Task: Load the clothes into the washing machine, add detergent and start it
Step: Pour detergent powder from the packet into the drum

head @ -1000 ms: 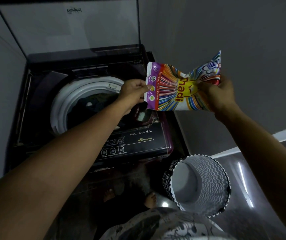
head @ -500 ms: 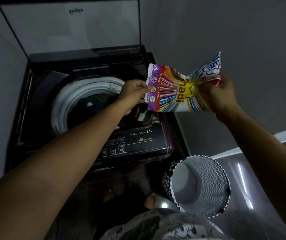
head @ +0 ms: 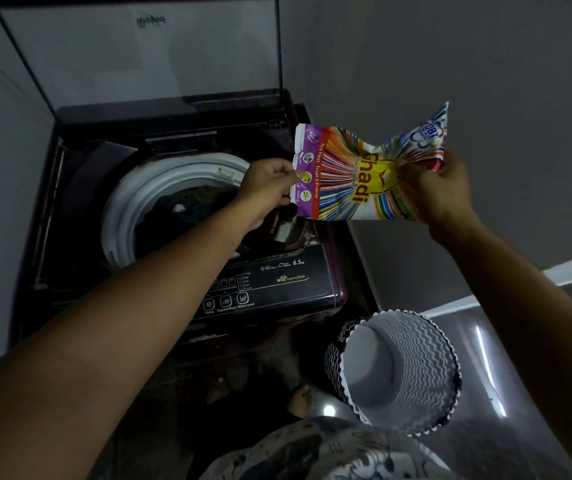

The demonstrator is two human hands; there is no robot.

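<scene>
A colourful detergent packet (head: 350,178) hangs sideways above the right corner of the top-loading washing machine (head: 270,282). My left hand (head: 267,187) pinches its purple left end. My right hand (head: 433,188) grips its crumpled right end. The machine's lid (head: 139,57) stands up against the wall. Dark clothes (head: 187,209) lie inside the white-rimmed drum (head: 122,209). My left forearm crosses the control panel (head: 277,275) and hides part of it.
A laundry basket (head: 406,372) with a zigzag pattern stands on the floor to the right of the machine, nothing visible inside. Grey walls close in on the left and right. My bare feet (head: 298,400) are in front of the machine.
Both hands hold the packet much as before. It sits slightly lower in view, and its right end looks a little more crumpled.
</scene>
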